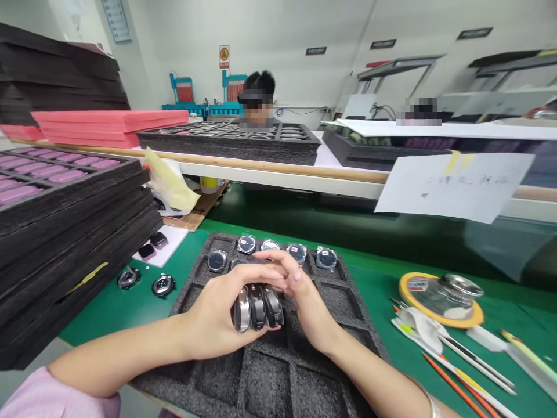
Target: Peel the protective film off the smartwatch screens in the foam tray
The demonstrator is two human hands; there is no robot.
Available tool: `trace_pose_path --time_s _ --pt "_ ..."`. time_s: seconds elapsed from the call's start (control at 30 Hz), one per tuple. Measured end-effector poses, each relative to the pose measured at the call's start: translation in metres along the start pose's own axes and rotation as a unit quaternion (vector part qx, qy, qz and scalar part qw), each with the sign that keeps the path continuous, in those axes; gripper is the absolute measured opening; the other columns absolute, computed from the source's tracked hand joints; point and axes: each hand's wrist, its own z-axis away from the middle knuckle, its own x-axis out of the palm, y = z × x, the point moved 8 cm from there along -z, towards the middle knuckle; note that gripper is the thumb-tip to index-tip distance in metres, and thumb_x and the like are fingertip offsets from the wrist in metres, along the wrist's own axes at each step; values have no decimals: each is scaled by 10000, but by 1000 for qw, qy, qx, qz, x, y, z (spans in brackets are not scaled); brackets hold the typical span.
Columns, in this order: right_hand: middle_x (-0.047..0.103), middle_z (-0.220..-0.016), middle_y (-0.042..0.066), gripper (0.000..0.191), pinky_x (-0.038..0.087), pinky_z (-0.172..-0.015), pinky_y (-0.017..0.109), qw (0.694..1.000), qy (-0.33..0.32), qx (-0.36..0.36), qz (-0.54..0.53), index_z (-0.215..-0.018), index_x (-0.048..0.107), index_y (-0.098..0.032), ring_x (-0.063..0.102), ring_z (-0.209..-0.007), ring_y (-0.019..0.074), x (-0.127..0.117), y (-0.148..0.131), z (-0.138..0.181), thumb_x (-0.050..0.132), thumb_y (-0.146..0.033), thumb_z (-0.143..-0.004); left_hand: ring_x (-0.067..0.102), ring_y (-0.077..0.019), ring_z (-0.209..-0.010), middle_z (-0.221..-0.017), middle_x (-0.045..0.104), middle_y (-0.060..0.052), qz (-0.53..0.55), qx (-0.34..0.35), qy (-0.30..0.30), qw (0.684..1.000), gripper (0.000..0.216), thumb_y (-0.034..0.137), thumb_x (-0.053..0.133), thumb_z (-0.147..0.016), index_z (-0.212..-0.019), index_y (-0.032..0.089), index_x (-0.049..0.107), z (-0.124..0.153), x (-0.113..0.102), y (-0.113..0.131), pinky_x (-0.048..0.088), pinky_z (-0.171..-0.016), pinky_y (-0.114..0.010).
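My left hand is curled round a stack of three round watch bodies, held on edge over a black foam tray. My right hand meets it from the right, its fingers bent over the top of the stack and touching it. Several more round watch bodies sit in the far row of the tray's pockets, just beyond my fingers. The nearer pockets of the tray hold nothing.
Stacked black foam trays with purple parts stand at the left. Two loose watch bodies lie on the green mat. A tape roll with a glass jar, tweezers and pencils lie right. A person sits across behind a raised shelf.
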Motion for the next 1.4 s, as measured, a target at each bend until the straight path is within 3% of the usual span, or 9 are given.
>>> trace_pose_path --time_s 0.2,0.4,0.57,0.8,0.93,1.07,1.17,1.3,1.4 --pt "649 -1310 120 877 524 -1016 408 996 -43 44 -62 -1378 530 -224 635 -1200 295 4 6 1 632 -806 -730 654 -188 -1186 -1283 669 -31 28 -12 19 999 585 116 756 -816 -1295 281 464 -9 10 -11 519 -1039 -282" --pt "723 -1157 117 1127 587 -947 443 984 -71 122 -109 -1496 381 -238 726 -1050 302 11 19 1 892 -615 -566 670 -218 -1162 -1288 672 -79 56 -14 4 998 550 166 696 -868 -1355 246 455 -4 16 -26 537 -1021 -329" --pt "714 -1164 102 1132 622 -885 402 988 -38 128 -80 -1481 395 -243 751 -978 281 6 24 3 965 -447 -525 683 -221 -1123 -1217 694 -97 71 72 11 995 501 395 729 -877 -1297 217 521 -3 14 -27 535 -1024 -338" --pt "728 -1187 82 1096 622 -874 365 999 -36 -6 22 -1523 349 -277 735 -1032 272 7 1 1 928 -456 -610 598 -269 -1276 -1276 670 -115 57 148 13 987 629 315 784 -839 -1381 213 482 0 13 -29 400 -1176 -429" --pt "730 -1121 64 809 559 -925 381 987 -31 -100 121 -1471 474 -279 696 -1037 260 -6 -17 1 621 -725 -812 579 -263 -1295 -1278 661 -91 163 54 27 985 634 137 833 -757 -1300 239 524 -1 11 -34 411 -1163 -416" --pt "668 -1080 51 521 508 -917 346 972 75 -129 183 -1174 728 -304 632 -1021 215 -36 -29 -1 379 -641 -985 706 -226 -1072 -1266 653 -93 434 -150 14 888 500 196 818 -800 -1183 242 499 1 25 -48 605 -854 -324" --pt "682 -1076 54 373 498 -966 349 973 74 -121 183 -1082 768 -303 625 -1070 212 -37 -34 -5 493 -535 -986 714 -161 -680 -1136 689 -114 561 -233 -63 792 406 312 765 -848 -1148 200 515 4 44 -47 492 -455 -184" --pt "744 -1057 38 164 518 -983 343 978 37 -108 176 -1025 787 -316 663 -1069 198 -24 -35 -7 695 -376 -904 515 -83 -509 -666 604 -18 614 -280 -72 734 394 353 821 -770 -991 123 590 4 51 -51 316 -438 -171" --pt "773 -994 14 150 545 -943 328 979 49 -108 163 -985 794 -333 694 -980 177 -21 -34 -5 761 -276 -851 442 -76 -491 -599 526 4 643 -299 -60 702 434 519 760 -799 -857 129 580 3 54 -53 259 -462 -203"
